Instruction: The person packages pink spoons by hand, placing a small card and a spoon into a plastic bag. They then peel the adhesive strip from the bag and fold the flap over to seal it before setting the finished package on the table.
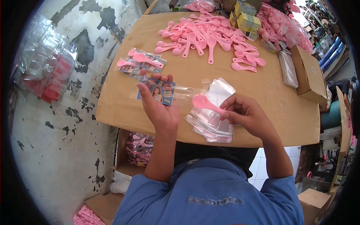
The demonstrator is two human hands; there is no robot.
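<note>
Two hands up over the table (123,108). Our left hand (159,108) is pinched on a clear bag (168,92) with a printed card (157,92) inside, thumb on the left edge, fingers behind. Our right hand (247,114) is clamped on the handle of a pink spoon (204,102), bowl pointing left, just beside the bag's open end and not inside it. Under the right hand we see a stack of empty bags (210,123) on the table. Past the left hand lie packed bags (140,62), each with a spoon in it. Further back sits a loose spoon pile (210,37). Right edge has a carton (309,73), closed, contents not visible.
</note>
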